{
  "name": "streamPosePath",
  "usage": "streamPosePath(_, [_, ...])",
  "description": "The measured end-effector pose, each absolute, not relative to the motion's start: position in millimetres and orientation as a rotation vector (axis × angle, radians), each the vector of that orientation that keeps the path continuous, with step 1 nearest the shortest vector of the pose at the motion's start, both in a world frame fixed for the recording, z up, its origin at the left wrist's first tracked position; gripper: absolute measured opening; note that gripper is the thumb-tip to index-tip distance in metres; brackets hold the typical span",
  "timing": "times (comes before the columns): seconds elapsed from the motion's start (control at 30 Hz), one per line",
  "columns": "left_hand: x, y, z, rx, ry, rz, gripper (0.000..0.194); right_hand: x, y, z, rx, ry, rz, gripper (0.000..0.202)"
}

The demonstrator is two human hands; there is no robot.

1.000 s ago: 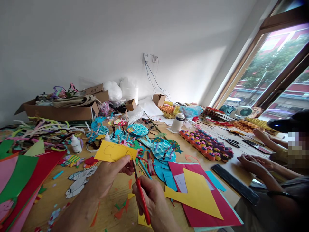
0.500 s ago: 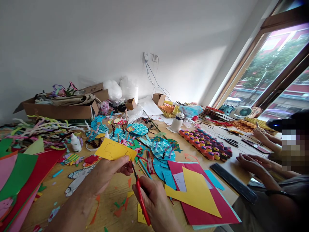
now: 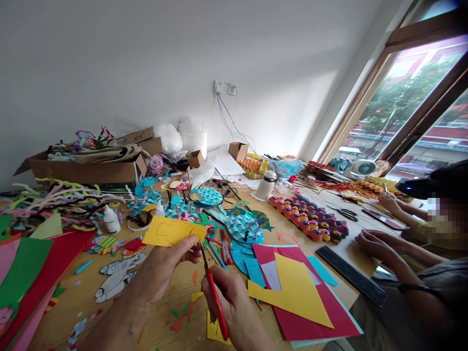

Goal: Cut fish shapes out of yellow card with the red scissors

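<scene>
My left hand (image 3: 170, 261) pinches the lower right part of a yellow paper piece (image 3: 164, 231) that has a pencil outline drawn on it. Red-handled scissors (image 3: 216, 303) are gripped in my right hand (image 3: 230, 292), their blades pointing up at the paper's right edge, close to my left fingertips. A smaller yellow scrap (image 3: 215, 329) lies under my right hand. To the right, a large yellow sheet (image 3: 300, 287) with a piece cut out rests on dark red paper (image 3: 329, 319).
Other people's hands (image 3: 380, 248) rest at the right by a black ruler-like bar (image 3: 351, 274). Painted egg trays (image 3: 310, 217), a white bottle (image 3: 266, 185), a glue bottle (image 3: 111, 220), paper fish (image 3: 117, 282) and a cardboard box (image 3: 87, 170) stand or lie around the table (image 3: 164, 321).
The yellow paper has tilted slightly flatter and its left end sits a little lower. The surroundings have shifted slightly left in view. Both hands keep their holds.
</scene>
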State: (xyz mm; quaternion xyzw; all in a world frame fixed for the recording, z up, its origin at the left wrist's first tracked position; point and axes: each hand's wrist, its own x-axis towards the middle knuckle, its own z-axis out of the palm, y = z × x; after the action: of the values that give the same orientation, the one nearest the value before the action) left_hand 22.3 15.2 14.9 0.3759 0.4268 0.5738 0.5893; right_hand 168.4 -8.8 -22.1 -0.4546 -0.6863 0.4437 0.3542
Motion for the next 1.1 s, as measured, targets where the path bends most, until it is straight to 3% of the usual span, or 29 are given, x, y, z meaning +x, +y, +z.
streamPosePath(0.17, [21.2,15.3,15.7,0.896,1.051,1.382,0.017,173.2,-5.4,-22.6,-1.037,-1.487,1.416,0.037])
streamPosePath(0.4, [21.4,14.2,16.2,1.218,1.208,1.203,0.015,174.0,16.3,9.7,-0.863,-1.167,1.356,0.025])
streamPosePath(0.77, [19.7,19.5,14.9,1.228,1.098,1.189,0.014,163.7,19.6,13.9,-0.880,-1.174,1.404,0.019])
streamPosePath(1.1, [6.6,18.3,29.0,1.105,1.102,1.230,0.013,181.0,-10.2,-7.8,-1.072,-1.621,1.504,0.037])
